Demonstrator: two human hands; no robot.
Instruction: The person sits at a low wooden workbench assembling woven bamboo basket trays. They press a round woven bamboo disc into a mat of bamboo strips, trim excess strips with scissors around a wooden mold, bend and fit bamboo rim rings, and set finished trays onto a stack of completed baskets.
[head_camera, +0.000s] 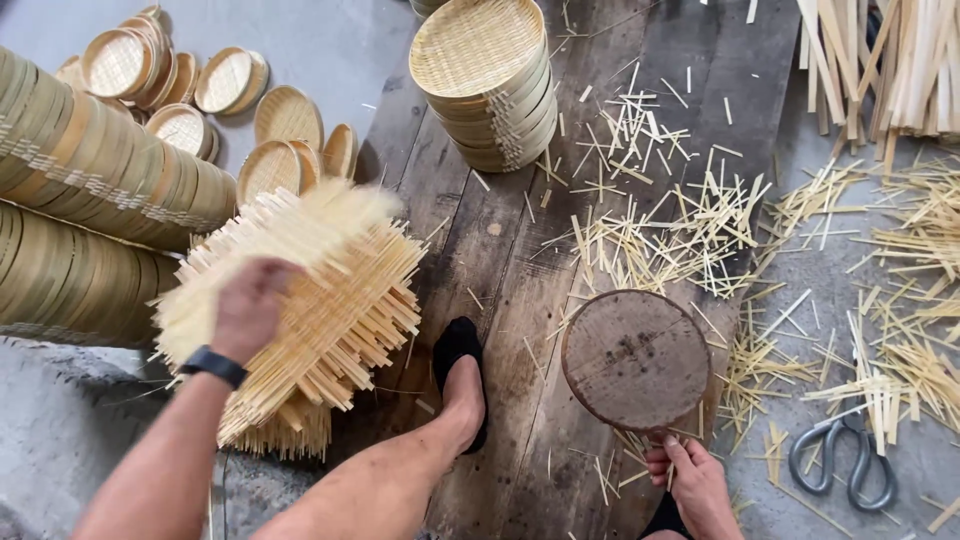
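Left hand (250, 310) presses flat on the stack of woven bamboo mats (320, 320) at nine o'clock — right hand (695, 485), fingers closed, grips the round wooden disc (636, 358) at five o'clock.

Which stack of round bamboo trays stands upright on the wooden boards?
The stack of round trays at the top centre stands upright on the dark boards. The long stacks at left lie sideways on the concrete.
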